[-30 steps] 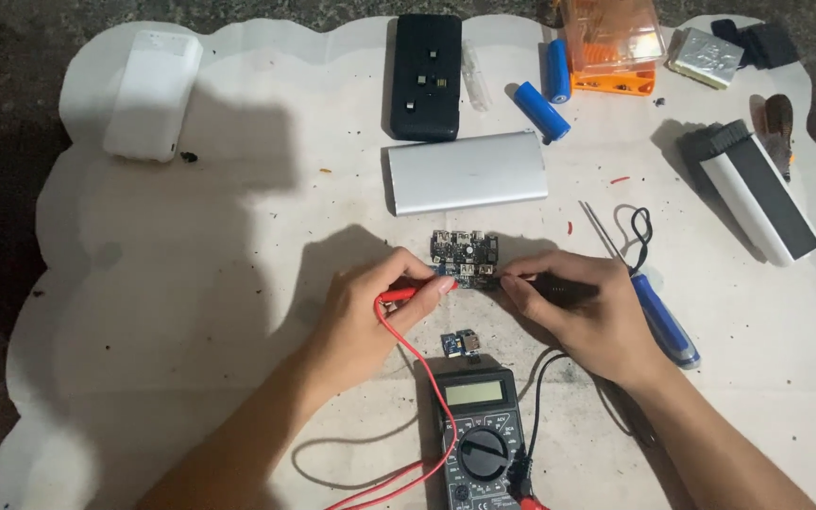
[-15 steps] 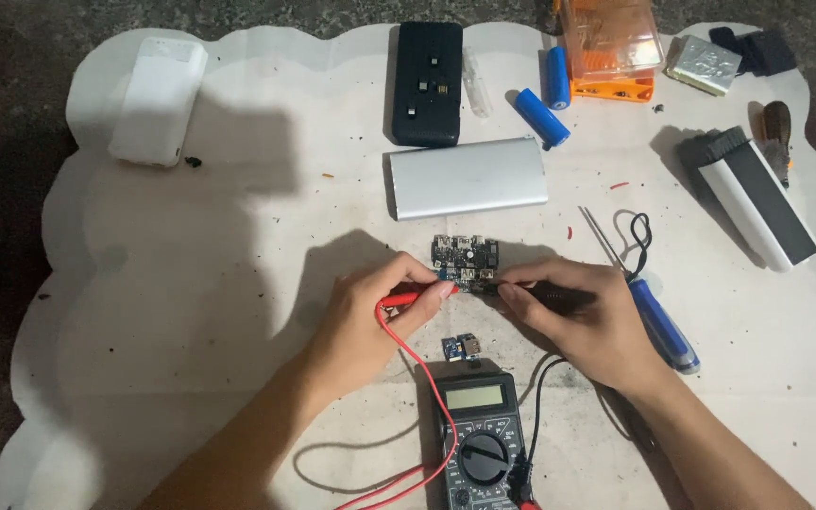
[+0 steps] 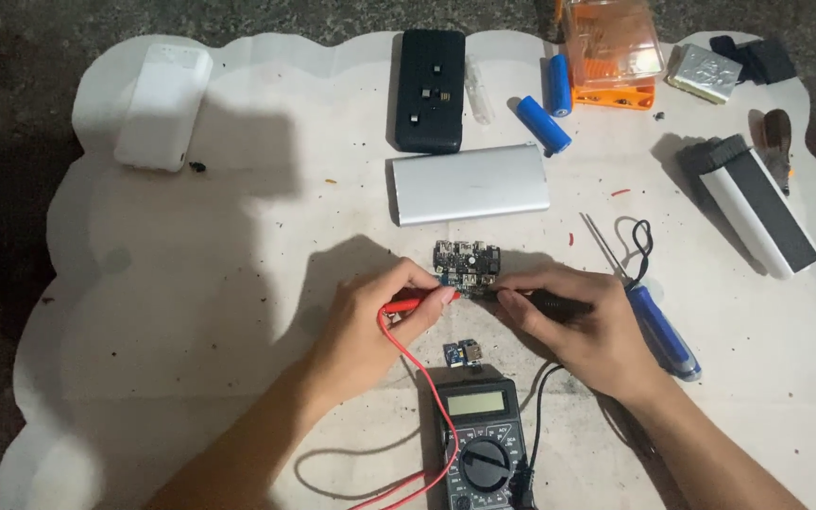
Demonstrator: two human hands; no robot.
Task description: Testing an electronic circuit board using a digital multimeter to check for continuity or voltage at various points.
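A small dark circuit board [image 3: 466, 263] lies in the middle of the white sheet [image 3: 191, 312]. My left hand [image 3: 365, 326] pinches a red test probe [image 3: 408, 305] whose tip meets the board's near edge. Opposite it, my right hand [image 3: 586, 326] grips a black test probe [image 3: 550, 302] pointed at the same edge. Both leads run down to a black multimeter [image 3: 480, 444] at the bottom. A tiny blue module [image 3: 463, 353] sits between the board and the meter.
A silver power bank case [image 3: 469, 183], a black case [image 3: 431, 90], a white case [image 3: 162, 106], two blue cylindrical cells [image 3: 543, 124], an orange box [image 3: 613, 52] and a black-and-white case [image 3: 757, 203] lie around. A blue-handled screwdriver [image 3: 658, 326] rests beside my right hand.
Both hands stay on the probes at the board; only slight shifts of the view and fingers show.
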